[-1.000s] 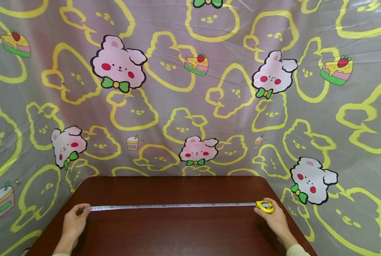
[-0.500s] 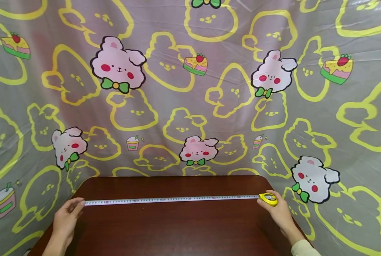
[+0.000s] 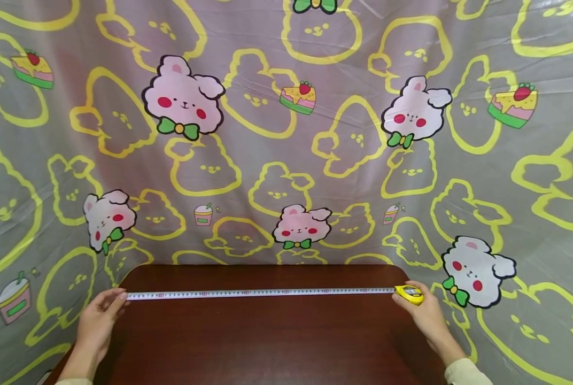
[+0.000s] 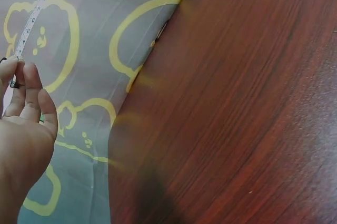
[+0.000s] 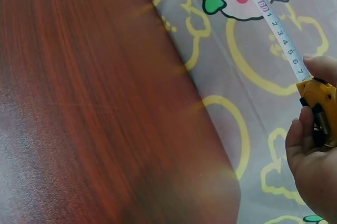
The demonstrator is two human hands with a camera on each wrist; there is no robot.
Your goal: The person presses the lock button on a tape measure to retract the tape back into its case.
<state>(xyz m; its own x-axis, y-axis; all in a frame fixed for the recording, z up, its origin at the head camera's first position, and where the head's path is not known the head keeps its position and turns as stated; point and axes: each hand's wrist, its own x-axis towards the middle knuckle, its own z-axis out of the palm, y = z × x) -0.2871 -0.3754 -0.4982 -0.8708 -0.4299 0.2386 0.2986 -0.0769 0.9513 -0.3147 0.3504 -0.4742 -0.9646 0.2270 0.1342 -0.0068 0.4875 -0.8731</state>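
Note:
A yellow tape measure [image 3: 409, 294] sits in my right hand [image 3: 428, 315], gripped between thumb and fingers. Its white blade [image 3: 262, 292] is drawn out in a nearly straight line across to my left hand [image 3: 96, 321]. There the thumb and fingertips pinch the blade's end. In the left wrist view the metal end hook [image 4: 15, 84] shows at the fingertips. The right wrist view shows the yellow case [image 5: 320, 100] partly covered by the hand, with printed numbers on the blade [image 5: 279, 32] leaving it.
Below the blade lies a dark red-brown wooden table [image 3: 262, 342] with rounded far corners. A grey curtain [image 3: 248, 192] with yellow outlines and rabbit prints hangs behind the table and along both sides.
Both hands have moved up and away in the head view, carrying the stretched blade. They are also farther apart, with more blade showing between them.

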